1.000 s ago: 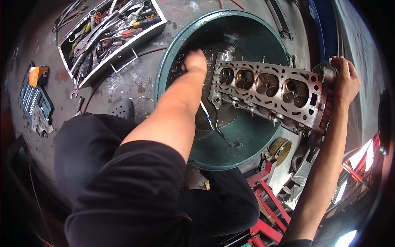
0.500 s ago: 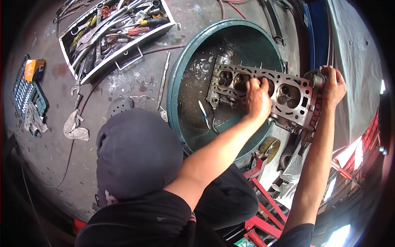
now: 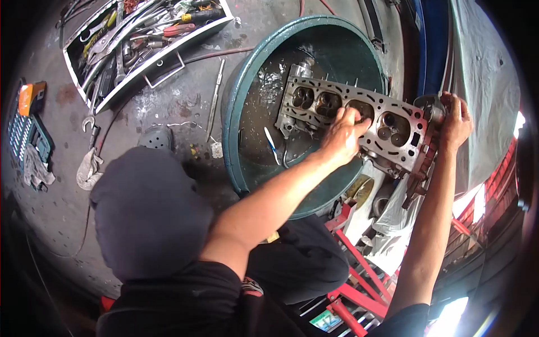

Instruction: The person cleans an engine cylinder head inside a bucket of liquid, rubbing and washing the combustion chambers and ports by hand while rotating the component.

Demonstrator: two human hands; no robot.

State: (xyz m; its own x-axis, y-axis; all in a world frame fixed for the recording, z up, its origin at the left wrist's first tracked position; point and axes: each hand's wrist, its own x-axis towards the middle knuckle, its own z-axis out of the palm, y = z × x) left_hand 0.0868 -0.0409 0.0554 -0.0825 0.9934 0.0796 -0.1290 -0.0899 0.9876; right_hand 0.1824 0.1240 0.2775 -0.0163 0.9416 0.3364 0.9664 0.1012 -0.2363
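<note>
A metal engine cylinder head point(image 3: 370, 100) with four round chambers lies across a dark green tub point(image 3: 229, 129), its right end beyond the rim. My left hand point(image 3: 345, 137) reaches over it, fingers bent and closed at the third chamber from the left; whatever they hold is hidden. At the cylinder head's right end, my right hand point(image 3: 457, 121) is closed around a part beside a round fitting point(image 3: 430, 106). A thin white-and-blue tool point(image 3: 272, 145) sits inside the tub, left of my left forearm.
A capped head point(image 3: 149, 216) and black shirt fill the lower left. A white-edged drawer point(image 3: 163, 76) holds several tools at the upper left. On the floor are a long metal bar point(image 3: 215, 101) and a socket case point(image 3: 25, 137). A red metal frame point(image 3: 359, 303) stands below the tub.
The view has shifted slightly. The capped head has moved left, and the left arm's upper part with it. My left fingers have shifted a little at the third chamber; my right hand stays in place.
</note>
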